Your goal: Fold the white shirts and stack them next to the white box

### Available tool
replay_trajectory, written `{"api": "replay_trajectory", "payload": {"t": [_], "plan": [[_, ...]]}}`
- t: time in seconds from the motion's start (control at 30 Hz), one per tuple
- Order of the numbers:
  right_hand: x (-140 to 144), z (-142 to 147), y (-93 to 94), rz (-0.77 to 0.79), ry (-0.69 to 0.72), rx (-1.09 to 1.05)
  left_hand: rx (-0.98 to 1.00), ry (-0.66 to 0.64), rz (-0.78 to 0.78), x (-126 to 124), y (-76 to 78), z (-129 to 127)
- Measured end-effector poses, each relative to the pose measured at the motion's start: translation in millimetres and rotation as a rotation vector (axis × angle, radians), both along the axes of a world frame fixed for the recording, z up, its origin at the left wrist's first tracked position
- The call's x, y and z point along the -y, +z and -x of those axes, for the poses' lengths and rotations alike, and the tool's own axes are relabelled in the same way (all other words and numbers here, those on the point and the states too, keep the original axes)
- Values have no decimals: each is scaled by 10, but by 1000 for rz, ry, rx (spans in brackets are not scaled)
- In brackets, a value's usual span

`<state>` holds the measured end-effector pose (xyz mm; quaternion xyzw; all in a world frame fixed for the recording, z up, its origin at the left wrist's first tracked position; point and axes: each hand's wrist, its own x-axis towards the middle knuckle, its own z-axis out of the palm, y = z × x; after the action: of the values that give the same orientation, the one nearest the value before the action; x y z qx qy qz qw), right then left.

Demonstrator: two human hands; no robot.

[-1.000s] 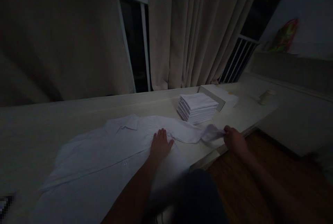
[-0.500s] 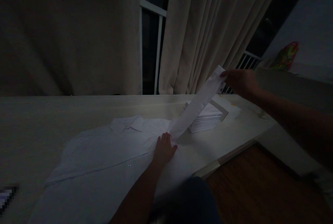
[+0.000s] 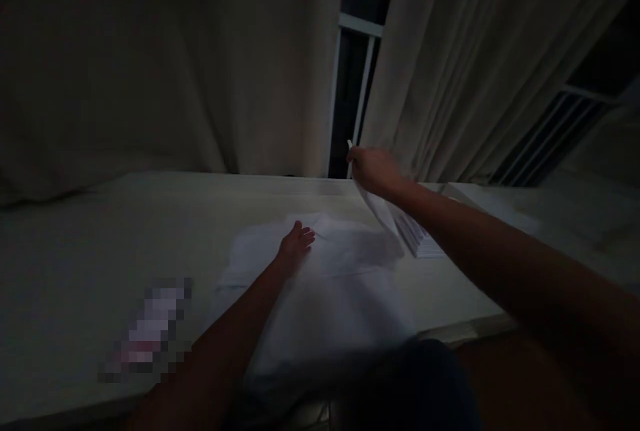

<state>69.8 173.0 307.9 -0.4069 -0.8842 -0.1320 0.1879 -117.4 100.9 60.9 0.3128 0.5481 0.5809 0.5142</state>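
Note:
A white shirt [image 3: 320,297] lies spread on a pale table [image 3: 75,264] in dim light. My left hand [image 3: 296,241] rests flat on the shirt near its collar, fingers apart. My right hand [image 3: 373,169] is raised above the shirt and grips the end of its sleeve [image 3: 383,212], which hangs from my fingers over the shirt's body. A stack of folded white cloths [image 3: 423,241] sits just right of the shirt, partly hidden behind my right forearm.
Beige curtains [image 3: 475,71] hang behind the table, with a dark window gap [image 3: 357,77] between them. A blurred patch [image 3: 150,327] lies on the table at the left. The table's near edge [image 3: 465,331] runs at the lower right.
My right hand has lifted the sleeve from the table's right edge and carried it up and leftward over the shirt. My left hand has shifted toward the collar. The view has swung left.

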Motion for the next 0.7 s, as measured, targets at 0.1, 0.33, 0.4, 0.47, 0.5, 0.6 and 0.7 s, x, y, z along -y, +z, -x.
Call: {"api": "replay_trajectory", "payload": {"t": [0.1,0.33,0.4,0.47,0.5,0.6,0.7], "plan": [[436,742,-617,92,174,146,194,67,34,375,-30,483],[1173,927,-1959,294,584,235,374,154,115,893,-383,955],[1108,519,-2154,320,511,142,350,185,160,886,-443,996],[935,6,-2287,329,349,25,292,215,208,814,-450,1020],[830,-258,-2344,328,232,-40,252,225,229,761,-430,1028],[557,-918,-2517,281,-88,-185,111,255,261,598,-295,1036],[446,-1203,-2708,328,-246,-213,-42,318,228,541,-110,1008]]}}
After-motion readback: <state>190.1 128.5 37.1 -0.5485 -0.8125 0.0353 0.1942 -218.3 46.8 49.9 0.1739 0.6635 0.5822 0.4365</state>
